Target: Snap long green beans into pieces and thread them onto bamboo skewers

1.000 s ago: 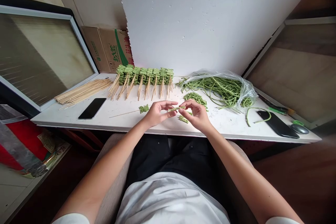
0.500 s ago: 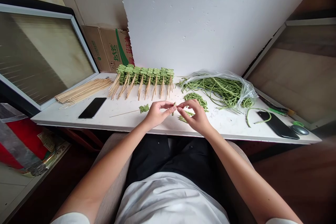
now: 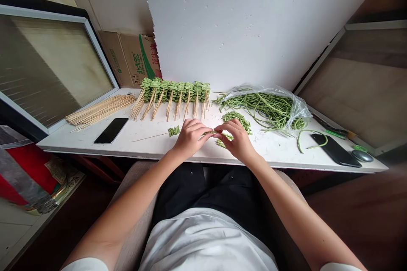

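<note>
A: Grip, progress?
B: Left hand (image 3: 190,137), right hand (image 3: 238,139) — both pinching one short green bean piece (image 3: 210,132) over the white table (image 3: 149,148). Bean-loaded wooden skewers (image 3: 180,91) stacked; one part-loaded wooden skewer (image 3: 173,131), chopped green beans (image 3: 238,121) apparently remain.

hands: two, left hand (image 3: 190,139) and right hand (image 3: 237,140). phones: two, left phone (image 3: 111,131) and right phone (image 3: 338,151). skewer stacks (image 3: 180,92), far: eight. separate loaded skewer (image 3: 173,131), near left: one. bare skewer pile (image 3: 101,110), left: one; individual sticks overlap, uncountable. cut bean groups (image 3: 237,120), right of center: two. long bean bag (image 3: 267,108), far right: one. cardboard box (image 3: 129,60), far left: one. white board (image 3: 254,29), far: one.
</note>
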Available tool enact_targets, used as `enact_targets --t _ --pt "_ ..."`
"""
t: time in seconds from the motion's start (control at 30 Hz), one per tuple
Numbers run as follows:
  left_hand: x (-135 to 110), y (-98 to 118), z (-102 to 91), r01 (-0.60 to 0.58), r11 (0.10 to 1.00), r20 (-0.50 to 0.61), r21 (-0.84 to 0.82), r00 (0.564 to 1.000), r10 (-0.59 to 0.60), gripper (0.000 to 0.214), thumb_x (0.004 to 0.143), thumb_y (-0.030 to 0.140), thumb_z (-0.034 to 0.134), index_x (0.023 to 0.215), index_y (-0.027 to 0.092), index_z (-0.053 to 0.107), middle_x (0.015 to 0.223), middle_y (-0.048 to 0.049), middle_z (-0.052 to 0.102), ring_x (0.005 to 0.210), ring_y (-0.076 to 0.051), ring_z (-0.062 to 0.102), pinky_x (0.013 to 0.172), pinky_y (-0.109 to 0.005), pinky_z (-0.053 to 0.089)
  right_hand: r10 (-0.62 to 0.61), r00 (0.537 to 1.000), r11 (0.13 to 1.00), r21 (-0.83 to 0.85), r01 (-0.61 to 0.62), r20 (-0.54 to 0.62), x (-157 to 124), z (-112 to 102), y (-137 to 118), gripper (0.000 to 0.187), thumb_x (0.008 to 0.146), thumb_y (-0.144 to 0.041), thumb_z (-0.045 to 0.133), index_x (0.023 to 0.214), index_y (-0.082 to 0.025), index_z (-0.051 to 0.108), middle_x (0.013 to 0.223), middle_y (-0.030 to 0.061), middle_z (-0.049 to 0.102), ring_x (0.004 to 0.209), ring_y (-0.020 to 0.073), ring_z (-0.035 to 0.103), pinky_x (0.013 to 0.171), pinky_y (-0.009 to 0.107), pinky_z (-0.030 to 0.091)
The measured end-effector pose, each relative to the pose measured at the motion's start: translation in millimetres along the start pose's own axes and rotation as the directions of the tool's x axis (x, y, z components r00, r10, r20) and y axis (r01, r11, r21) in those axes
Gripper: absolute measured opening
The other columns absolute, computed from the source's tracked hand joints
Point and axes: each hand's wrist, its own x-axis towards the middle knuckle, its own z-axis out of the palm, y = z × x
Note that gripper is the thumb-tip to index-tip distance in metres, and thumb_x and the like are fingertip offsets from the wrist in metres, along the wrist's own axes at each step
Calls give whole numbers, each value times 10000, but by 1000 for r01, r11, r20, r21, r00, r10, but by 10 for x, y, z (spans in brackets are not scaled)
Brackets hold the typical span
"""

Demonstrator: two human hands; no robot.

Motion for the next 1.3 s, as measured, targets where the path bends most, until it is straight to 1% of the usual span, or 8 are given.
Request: enact_targets --t 0.2,0.33,0.43,0.67,0.8,1.0,1.1,1.3 --pt "34 83 -89 -51 999 23 18 998 50 175 994 375 704 1008 248 824 931 -77 811 962 -280 674 986 -449 384 5 997 996 90 2 -80 -12 3 5 223 975 -506 692 1005 -298 766 892 79 739 896 303 632 841 497 534" --pt "32 67 -71 -50 999 33 5 998 49 160 991 359 707 1002 250 824 929 -77 810 969 -283 668 977 -446 377 15 997 997 73 -9 -81 -24 15 36 196 990 -479 681 992 -301 765 890 80 739 899 305 631 836 498 532" --pt "13 46 -42 -57 998 33 22 998 57 151 998 325 689 983 252 820 903 -75 802 968 -285 664 990 -456 362 -20 997 998 63 25 -76 -29 34 53 173 997 -447 681 977 -293 756 877 77 731 886 294 621 822 483 525" --pt "-78 40 77 -117 972 -23 202 992 125 305 987 87 545 856 231 779 804 -51 779 985 -278 640 969 -465 335 -75 997 993 91 77 -21 -49 91 106 150 969 -414 738 961 -265 748 822 60 729 821 261 593 781 433 508" --pt "-139 38 216 -104 960 -66 262 990 125 314 972 32 538 810 200 749 790 -29 781 961 -243 636 920 -428 354 -14 1000 992 124 12 15 -73 120 138 169 972 -409 734 897 -258 729 793 53 715 800 251 575 739 408 492" --pt "-221 -56 383 -67 974 -43 217 996 78 301 946 23 559 791 197 749 797 -25 788 945 -221 639 919 -421 363 51 990 985 156 -71 131 -89 131 195 118 969 -232 680 857 -257 710 816 56 727 812 249 576 737 399 491" --pt "-237 -107 405 -58 981 -19 184 998 63 323 920 9 551 791 208 770 796 -30 798 940 -225 635 940 -436 355 45 981 985 153 -75 187 -80 118 202 178 924 -114 617 854 -255 701 817 50 724 832 247 583 747 388 490" --pt "-234 -156 389 -82 992 25 100 997 80 360 893 -4 555 741 233 778 790 -6 808 958 -221 626 987 -474 286 28 963 979 189 -81 269 -54 60 239 205 899 -99 597 827 -250 717 814 51 723 886 251 595 783 377 496"
